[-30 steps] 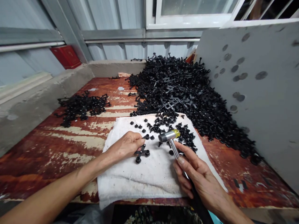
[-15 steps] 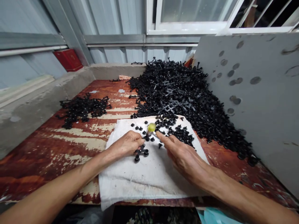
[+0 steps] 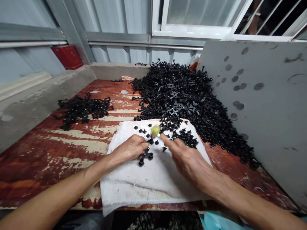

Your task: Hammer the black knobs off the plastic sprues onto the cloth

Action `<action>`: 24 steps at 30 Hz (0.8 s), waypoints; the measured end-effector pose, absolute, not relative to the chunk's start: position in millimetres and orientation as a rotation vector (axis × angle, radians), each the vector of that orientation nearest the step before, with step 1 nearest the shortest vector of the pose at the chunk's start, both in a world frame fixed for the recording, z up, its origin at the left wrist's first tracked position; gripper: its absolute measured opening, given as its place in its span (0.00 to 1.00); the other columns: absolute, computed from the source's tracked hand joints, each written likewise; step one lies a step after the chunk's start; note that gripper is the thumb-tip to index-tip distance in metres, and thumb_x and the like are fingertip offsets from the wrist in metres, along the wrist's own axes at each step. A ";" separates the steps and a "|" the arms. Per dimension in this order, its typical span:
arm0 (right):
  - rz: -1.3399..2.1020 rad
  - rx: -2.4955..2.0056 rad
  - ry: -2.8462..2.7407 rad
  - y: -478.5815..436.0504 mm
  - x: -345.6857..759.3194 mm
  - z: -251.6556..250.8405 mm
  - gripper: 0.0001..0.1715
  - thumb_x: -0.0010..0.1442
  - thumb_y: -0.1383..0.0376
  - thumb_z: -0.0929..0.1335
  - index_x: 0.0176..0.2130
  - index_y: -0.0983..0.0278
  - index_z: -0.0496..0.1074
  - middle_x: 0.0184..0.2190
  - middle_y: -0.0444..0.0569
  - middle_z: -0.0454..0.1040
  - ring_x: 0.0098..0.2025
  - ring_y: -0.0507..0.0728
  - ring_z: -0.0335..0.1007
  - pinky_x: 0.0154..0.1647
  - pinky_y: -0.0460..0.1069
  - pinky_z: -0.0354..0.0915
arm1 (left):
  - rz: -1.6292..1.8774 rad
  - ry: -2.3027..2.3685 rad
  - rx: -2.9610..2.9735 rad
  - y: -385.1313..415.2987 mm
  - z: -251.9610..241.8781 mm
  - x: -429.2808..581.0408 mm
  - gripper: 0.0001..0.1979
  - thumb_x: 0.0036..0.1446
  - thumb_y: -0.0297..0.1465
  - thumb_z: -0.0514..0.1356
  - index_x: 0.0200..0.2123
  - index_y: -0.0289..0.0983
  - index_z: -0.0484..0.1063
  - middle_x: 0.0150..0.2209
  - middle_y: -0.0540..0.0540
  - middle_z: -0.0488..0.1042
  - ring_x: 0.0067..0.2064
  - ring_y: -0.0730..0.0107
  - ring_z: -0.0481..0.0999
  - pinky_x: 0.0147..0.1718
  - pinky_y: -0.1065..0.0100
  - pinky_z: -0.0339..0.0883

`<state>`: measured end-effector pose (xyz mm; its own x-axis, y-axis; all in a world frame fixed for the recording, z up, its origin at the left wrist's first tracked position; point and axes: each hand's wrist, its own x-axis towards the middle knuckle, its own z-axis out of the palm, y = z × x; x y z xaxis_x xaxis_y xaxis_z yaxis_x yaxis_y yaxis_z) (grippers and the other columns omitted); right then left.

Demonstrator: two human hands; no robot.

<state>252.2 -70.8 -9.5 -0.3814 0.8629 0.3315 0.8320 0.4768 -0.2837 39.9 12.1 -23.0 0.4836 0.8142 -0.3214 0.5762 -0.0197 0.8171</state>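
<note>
My left hand (image 3: 129,149) is closed in a pinch on a black cross-shaped plastic piece (image 3: 145,156) that lies on a white cloth (image 3: 153,179). My right hand (image 3: 185,159) is wrapped round the handle of a small hammer. The hammer's yellow-tipped head (image 3: 155,130) is down at the top of the black piece, just beyond my left fingertips. The right hand is a little blurred by motion. Several small black caps (image 3: 184,137) lie loose on the far part of the cloth.
A big heap of black plastic parts (image 3: 187,99) fills the back right of the worn red wooden table (image 3: 59,150). A smaller pile (image 3: 81,110) lies back left. A grey spotted board (image 3: 263,105) stands along the right. A red box (image 3: 68,57) sits on the left ledge.
The hammer has swung down and leftward from a raised position above the cloth onto the black piece. My left hand has stayed on the piece.
</note>
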 end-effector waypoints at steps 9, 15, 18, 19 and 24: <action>0.224 -1.376 -2.270 -69.7 251.8 -10.7 0.33 0.57 0.75 0.57 0.61 0.66 0.63 0.34 0.54 0.78 0.29 0.59 0.74 0.31 0.52 0.70 | 0.310 1.174 1.722 5.6 -13.5 41.4 0.13 0.51 0.36 0.52 0.18 0.38 0.60 0.15 0.54 0.60 0.18 0.77 0.57 0.18 0.73 0.48; 0.927 -1.467 -1.704 -67.5 237.3 4.8 0.16 0.58 0.52 0.66 0.31 0.61 0.70 0.17 0.41 0.66 0.16 0.52 0.60 0.16 0.46 0.59 | 0.274 0.948 1.782 -20.5 4.2 45.0 0.12 0.54 0.35 0.54 0.21 0.36 0.63 0.19 0.55 0.59 0.21 0.79 0.57 0.20 0.74 0.49; 1.417 -1.480 -1.453 -76.2 231.5 2.7 0.26 0.50 0.42 0.70 0.28 0.61 0.67 0.13 0.34 0.55 0.13 0.46 0.45 0.10 0.42 0.46 | 0.247 0.841 1.798 -33.6 10.3 45.3 0.11 0.54 0.35 0.55 0.23 0.36 0.64 0.19 0.55 0.58 0.21 0.78 0.57 0.20 0.74 0.48; 1.490 -1.477 -1.371 -79.9 231.2 0.4 0.28 0.49 0.40 0.70 0.28 0.61 0.67 0.13 0.34 0.54 0.13 0.46 0.44 0.10 0.42 0.46 | 0.286 0.876 1.777 -36.8 11.3 43.3 0.11 0.54 0.37 0.56 0.24 0.36 0.65 0.19 0.55 0.59 0.21 0.78 0.57 0.20 0.74 0.49; 1.357 -1.505 -1.058 -92.5 232.9 -5.2 0.31 0.44 0.38 0.72 0.27 0.62 0.67 0.13 0.36 0.60 0.13 0.46 0.48 0.11 0.41 0.48 | 0.586 1.256 1.759 -49.5 14.3 23.8 0.18 0.57 0.47 0.53 0.37 0.37 0.65 0.25 0.53 0.63 0.28 0.71 0.64 0.28 0.71 0.55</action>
